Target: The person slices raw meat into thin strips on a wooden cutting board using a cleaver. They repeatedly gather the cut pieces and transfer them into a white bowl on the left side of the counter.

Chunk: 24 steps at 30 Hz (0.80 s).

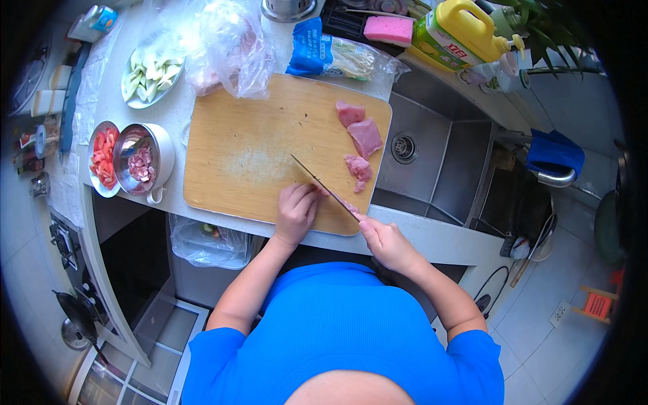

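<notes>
A knife (322, 185) is gripped in the right hand (385, 239), while the left hand (295, 210) is curled over meat at the near edge of the cutting board (250, 155); raw meat chunks (361, 145) lie by its right edge, beside the sink (432, 162). Meat pieces are held in a metal bowl (138, 162), tomato in a dish (101, 158), sliced vegetables on a plate (150, 73). The board's centre is left bare.

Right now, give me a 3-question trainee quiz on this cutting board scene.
1. True or false: the right hand holds the knife.
2. Where do the raw meat chunks lie on the cutting board? A) left end B) right end, toward the sink C) off the board
3. Fill in: the left hand presses down on meat beside the ____.

Key: 1 true; 2 B; 3 knife blade.
</notes>
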Each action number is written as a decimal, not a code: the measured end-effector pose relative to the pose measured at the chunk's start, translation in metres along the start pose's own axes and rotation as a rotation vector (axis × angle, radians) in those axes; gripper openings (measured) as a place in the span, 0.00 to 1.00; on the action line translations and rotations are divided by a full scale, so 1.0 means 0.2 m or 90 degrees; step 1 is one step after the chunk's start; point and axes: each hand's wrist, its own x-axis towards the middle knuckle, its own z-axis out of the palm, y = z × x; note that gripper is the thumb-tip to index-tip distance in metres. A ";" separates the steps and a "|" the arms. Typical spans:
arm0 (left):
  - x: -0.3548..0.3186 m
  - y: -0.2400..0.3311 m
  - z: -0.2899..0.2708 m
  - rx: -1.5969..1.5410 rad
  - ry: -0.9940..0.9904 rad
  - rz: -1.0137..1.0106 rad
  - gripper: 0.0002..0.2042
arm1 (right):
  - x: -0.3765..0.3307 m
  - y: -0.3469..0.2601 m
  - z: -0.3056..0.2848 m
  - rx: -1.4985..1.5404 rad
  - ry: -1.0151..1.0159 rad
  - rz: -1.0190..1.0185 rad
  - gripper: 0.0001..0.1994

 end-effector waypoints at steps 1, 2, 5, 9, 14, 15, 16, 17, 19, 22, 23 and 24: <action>0.01 0.01 0.00 0.007 0.004 0.000 0.09 | -0.01 0.00 0.00 0.000 -0.006 0.008 0.22; 0.01 0.01 0.00 0.015 0.009 0.001 0.08 | -0.01 0.00 0.00 0.000 -0.012 0.016 0.22; 0.01 0.01 -0.01 0.013 0.010 0.007 0.08 | -0.01 0.01 0.02 -0.004 -0.014 0.018 0.22; -0.04 -0.01 0.02 0.004 0.016 -0.026 0.08 | 0.07 0.02 0.08 0.030 0.004 -0.014 0.22; -0.03 -0.01 0.03 0.026 0.007 -0.005 0.07 | 0.31 -0.07 0.21 -0.025 0.095 -0.137 0.22; -0.02 -0.01 0.02 0.036 0.002 -0.004 0.07 | 0.31 -0.07 0.21 -0.001 0.091 -0.128 0.22; -0.02 -0.01 0.01 0.045 -0.004 -0.002 0.07 | 0.29 -0.06 0.19 0.023 0.087 -0.118 0.22; -0.01 0.00 0.00 0.054 -0.010 0.000 0.07 | 0.27 -0.04 0.17 0.048 0.084 -0.108 0.21; 0.02 0.00 0.00 0.040 -0.015 -0.002 0.06 | 0.20 -0.01 0.10 0.076 0.081 -0.049 0.22; 0.06 0.03 -0.01 0.036 -0.050 -0.002 0.06 | 0.12 0.00 0.01 0.158 0.070 -0.023 0.21; 0.09 0.04 0.00 0.044 -0.080 0.000 0.07 | 0.09 -0.02 0.00 0.179 0.082 -0.058 0.22; 0.14 0.04 0.01 0.053 -0.109 0.007 0.07 | 0.08 -0.04 -0.02 0.201 0.097 -0.096 0.24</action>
